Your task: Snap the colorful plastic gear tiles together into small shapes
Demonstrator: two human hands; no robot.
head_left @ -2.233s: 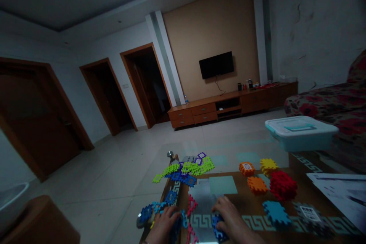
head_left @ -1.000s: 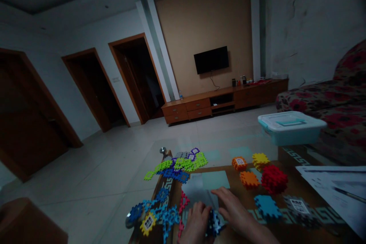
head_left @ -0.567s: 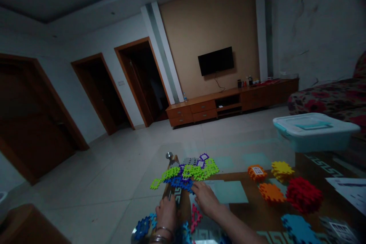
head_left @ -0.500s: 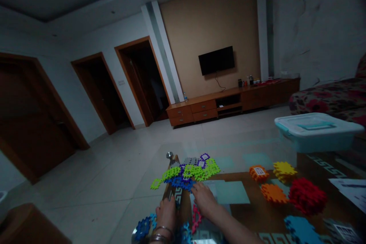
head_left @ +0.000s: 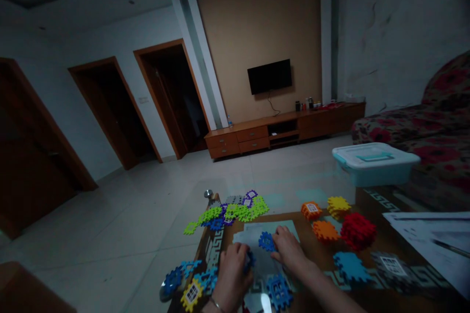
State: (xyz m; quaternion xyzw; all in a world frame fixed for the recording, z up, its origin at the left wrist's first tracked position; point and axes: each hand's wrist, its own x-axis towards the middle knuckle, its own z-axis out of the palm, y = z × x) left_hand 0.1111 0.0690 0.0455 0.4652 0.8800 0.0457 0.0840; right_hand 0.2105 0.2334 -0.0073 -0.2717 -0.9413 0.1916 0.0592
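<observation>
My right hand [head_left: 290, 249] pinches the edge of a blue notched plastic tile [head_left: 266, 241] over the middle of the glass table. Beside it, my left hand [head_left: 232, 269] has its fingers curled over another blue notched tile [head_left: 250, 260], mostly hidden behind them. Nearer to me lies a loose blue tile [head_left: 279, 292]. Left of my left wrist are a yellow tile [head_left: 192, 294], light blue pieces [head_left: 208, 279] and a dark blue piece [head_left: 172, 281]. Farther off, lime green tiles [head_left: 238, 212] lie heaped with purple [head_left: 248, 202] and blue ones [head_left: 216, 224].
On the right stand stacks of red [head_left: 358, 231], orange [head_left: 325, 231], yellow [head_left: 338, 207], light blue [head_left: 351, 267] and grey tiles [head_left: 394, 268]. Papers [head_left: 436, 234] with a pen [head_left: 451, 248] lie at the right edge. A lidded teal box [head_left: 376, 164] sits at the back right.
My right hand has moved right, away from the heap, with a blue tile in its fingers. My left hand has shifted right too. The view has turned rightward and down, showing more of the table.
</observation>
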